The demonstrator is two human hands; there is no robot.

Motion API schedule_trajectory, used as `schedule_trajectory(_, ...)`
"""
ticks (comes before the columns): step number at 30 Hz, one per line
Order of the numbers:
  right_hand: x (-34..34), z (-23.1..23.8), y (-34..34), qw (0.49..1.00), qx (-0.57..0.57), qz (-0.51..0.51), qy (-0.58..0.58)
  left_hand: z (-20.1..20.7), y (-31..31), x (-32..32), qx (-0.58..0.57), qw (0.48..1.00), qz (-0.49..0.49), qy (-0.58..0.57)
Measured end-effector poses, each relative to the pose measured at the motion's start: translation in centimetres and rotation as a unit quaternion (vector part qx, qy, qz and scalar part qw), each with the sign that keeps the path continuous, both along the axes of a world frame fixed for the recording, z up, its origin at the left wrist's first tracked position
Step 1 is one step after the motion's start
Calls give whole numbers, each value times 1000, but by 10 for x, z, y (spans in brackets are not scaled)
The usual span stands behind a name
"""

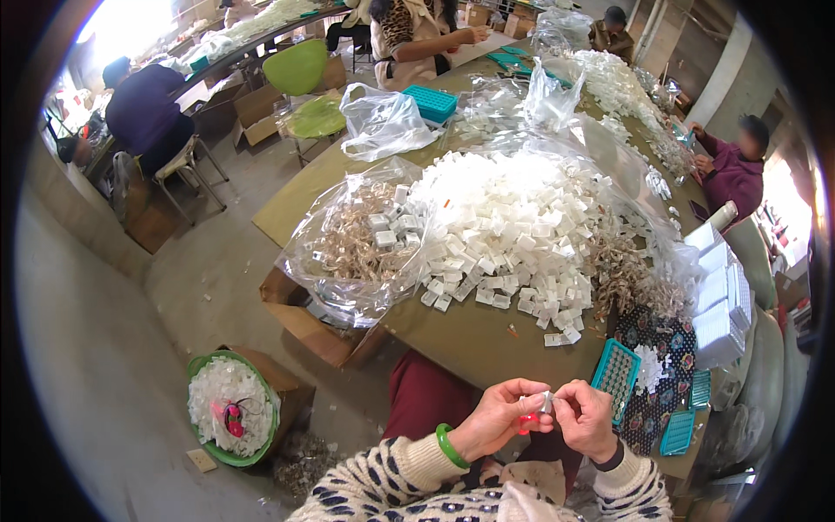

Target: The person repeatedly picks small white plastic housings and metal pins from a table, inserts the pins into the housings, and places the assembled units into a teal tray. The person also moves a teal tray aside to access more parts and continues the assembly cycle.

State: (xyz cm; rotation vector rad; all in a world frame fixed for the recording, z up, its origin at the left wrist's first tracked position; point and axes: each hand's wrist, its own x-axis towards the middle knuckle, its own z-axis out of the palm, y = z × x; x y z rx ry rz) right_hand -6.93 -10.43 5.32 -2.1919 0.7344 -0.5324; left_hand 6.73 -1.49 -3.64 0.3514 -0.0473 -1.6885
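Over my lap, close to the table's near edge, my two hands meet. My left hand (500, 419), with a green bangle (451, 446) on its wrist, pinches a small white plastic piece (546, 402). Something small and bright red (528, 423) shows by its fingers; its kind is too small to tell. The fingers of my right hand (586, 419) are closed at the right side of the white piece. Whether they grip it or something tiny beside it is hidden. Beyond my hands spreads a big heap of small white plastic boxes (500, 226).
A clear plastic bag (300, 248) of tan strands and white blocks lies left of the heap. Teal trays (616, 380) and stacked white trays (720, 296) sit at right. A green basket (198, 435) of white pieces stands lower left. Several people work at tables around.
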Motion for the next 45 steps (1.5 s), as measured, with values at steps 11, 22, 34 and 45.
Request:
schedule_trajectory(11,10,-1,-13,992,-91,83,-41,5,3,6,-11,998,32,-48)
schedule_trajectory(22,6,4,-21,959,-227,163,41,15,-2,8,1,993,68,-101)
schedule_trajectory(34,12,0,-49,988,-29,154,-3,19,-2,11,-43,985,-47,-162)
schedule_trajectory(45,40,5,-69,982,4,190,18,-8,-11,-9,-283,732,-314,-534)
